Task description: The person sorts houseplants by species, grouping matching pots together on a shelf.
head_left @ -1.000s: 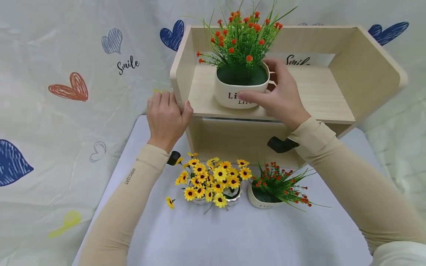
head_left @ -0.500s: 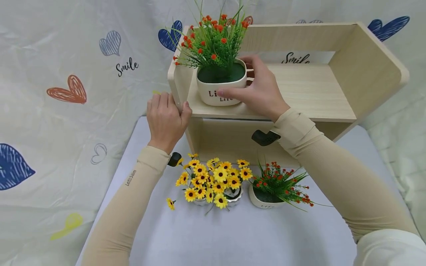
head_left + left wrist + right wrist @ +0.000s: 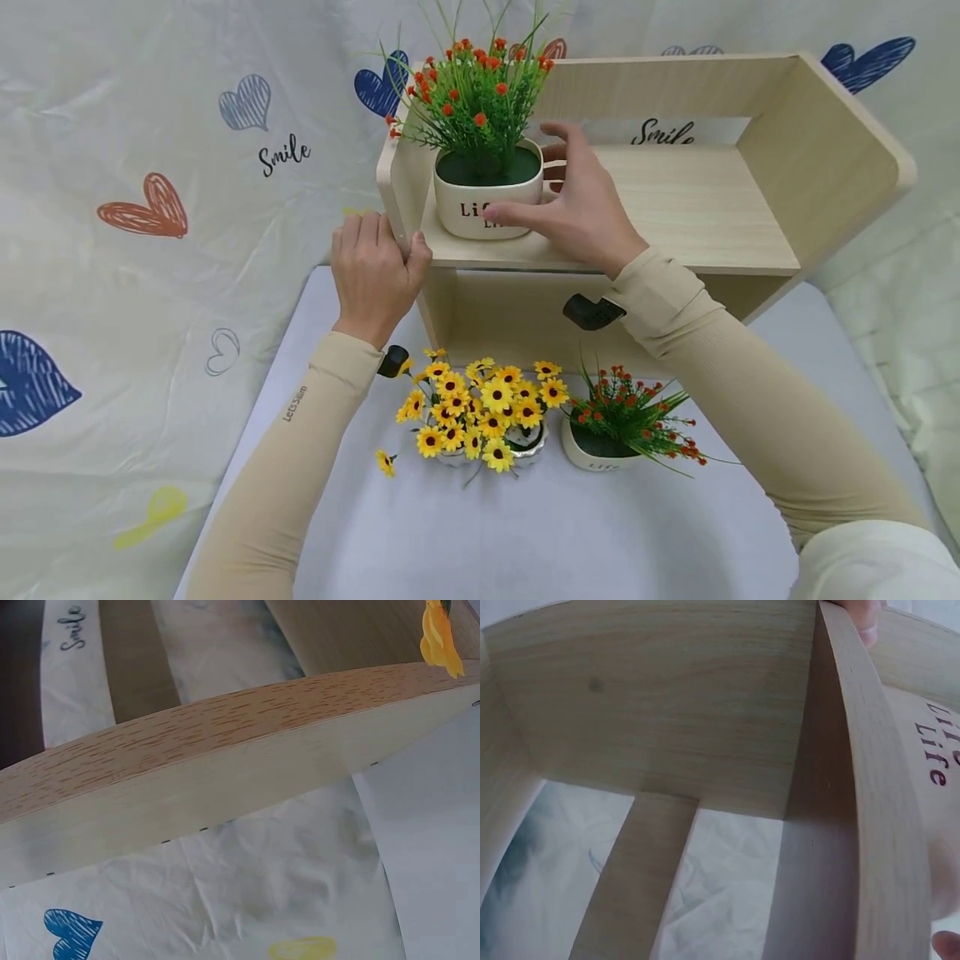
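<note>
In the head view my left hand (image 3: 377, 271) grips the left side panel (image 3: 396, 187) of a pale wooden shelf, thumb on the near face. Its fingers also show in the right wrist view as a fingertip (image 3: 862, 619) over the panel's edge. A cream flowerpot (image 3: 487, 204) lettered "Life", with green grass and orange-red flowers (image 3: 480, 96), stands upright at the left end of the upper board. My right hand (image 3: 581, 196) is spread loosely about it, thumb before the lettering, fingers apart near the handle side. The right wrist view shows the pot's lettered wall (image 3: 930, 742) beyond the board edge.
Below the shelf (image 3: 720, 200), yellow sunflower-like flowers (image 3: 480, 408) in small pots stand on the white tabletop (image 3: 480, 533). To their right is a second cream pot (image 3: 600, 457) with red flowers. A heart-printed sheet (image 3: 150, 92) hangs behind.
The right hand has moved the flowerpot left along the upper board to near the side panel; its fingers have since loosened. The left hand keeps its hold on the shelf.
</note>
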Tool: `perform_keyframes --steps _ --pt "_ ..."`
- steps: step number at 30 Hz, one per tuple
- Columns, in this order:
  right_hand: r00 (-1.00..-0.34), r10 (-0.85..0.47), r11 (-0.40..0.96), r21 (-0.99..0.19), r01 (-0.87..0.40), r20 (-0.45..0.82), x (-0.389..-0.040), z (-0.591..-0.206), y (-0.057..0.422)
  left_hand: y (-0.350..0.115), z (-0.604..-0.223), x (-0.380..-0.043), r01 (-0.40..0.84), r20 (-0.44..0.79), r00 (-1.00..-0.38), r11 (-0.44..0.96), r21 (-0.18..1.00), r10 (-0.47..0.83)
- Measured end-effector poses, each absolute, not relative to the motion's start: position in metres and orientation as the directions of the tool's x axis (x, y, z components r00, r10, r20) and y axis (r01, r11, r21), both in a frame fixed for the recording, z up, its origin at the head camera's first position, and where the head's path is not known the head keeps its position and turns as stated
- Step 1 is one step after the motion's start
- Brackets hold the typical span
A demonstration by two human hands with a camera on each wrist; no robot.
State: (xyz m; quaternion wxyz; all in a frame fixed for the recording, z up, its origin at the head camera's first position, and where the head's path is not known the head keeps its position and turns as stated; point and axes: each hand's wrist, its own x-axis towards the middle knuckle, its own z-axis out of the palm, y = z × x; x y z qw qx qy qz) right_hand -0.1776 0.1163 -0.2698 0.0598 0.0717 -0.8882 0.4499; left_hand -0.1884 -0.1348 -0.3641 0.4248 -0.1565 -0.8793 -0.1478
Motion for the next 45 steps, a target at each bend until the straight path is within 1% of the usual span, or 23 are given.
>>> perform_keyframes --steps 10,15,22,26,28,30,32,35,37,40,43,45 --pt "-0.925 0.004 0.591 -0.747 -0.305 0.380 -0.133 -0.277 0.161 -0.135 -0.365 -0.190 0.397 0.793 -0.591 0.909 0.128 0.147" --pt "-0.871 0.082 0.560 -0.745 -0.362 0.485 -0.105 -0.290 0.183 -0.137 -0.363 -0.191 0.409 0.797 -0.588 0.901 0.146 0.137" --pt "-0.770 0.163 0.457 -0.739 -0.496 0.617 -0.069 -0.319 0.212 -0.138 -0.363 -0.190 0.421 0.806 -0.581 0.889 0.183 0.109" --pt "-0.727 0.161 0.404 -0.717 -0.568 0.667 -0.051 -0.335 0.228 -0.138 -0.363 -0.191 0.431 0.816 -0.569 0.882 0.191 0.102" --pt "-0.714 0.150 0.388 -0.705 -0.593 0.683 -0.042 -0.343 0.237 -0.137 -0.364 -0.191 0.435 0.817 -0.568 0.878 0.198 0.097" --pt "-0.707 0.151 0.316 -0.711 -0.627 0.691 -0.034 -0.354 0.247 -0.137 -0.365 -0.191 0.437 0.816 -0.570 0.875 0.207 0.091" --pt "-0.718 0.159 0.230 -0.733 -0.640 0.677 -0.028 -0.365 0.258 -0.137 -0.365 -0.191 0.438 0.814 -0.574 0.873 0.216 0.087" --pt "-0.763 0.196 0.096 -0.787 -0.610 0.616 -0.018 -0.385 0.275 -0.137 -0.366 -0.191 0.439 0.812 -0.578 0.870 0.223 0.083" --pt "-0.808 0.234 0.142 -0.842 -0.521 0.540 -0.012 -0.397 0.286 -0.137 -0.367 -0.191 0.439 0.809 -0.583 0.869 0.228 0.083" --pt "-0.867 0.297 0.241 -0.910 -0.338 0.401 -0.002 -0.415 0.300 -0.135 -0.367 -0.191 0.441 0.805 -0.587 0.867 0.231 0.084" --pt "-0.904 0.322 0.331 -0.928 -0.170 0.281 0.006 -0.434 0.313 -0.132 -0.368 -0.191 0.447 0.804 -0.588 0.863 0.236 0.084" --pt "-0.922 0.303 0.366 -0.923 -0.120 0.240 0.010 -0.447 0.318 -0.130 -0.369 -0.192 0.453 0.805 -0.587 0.858 0.241 0.084"
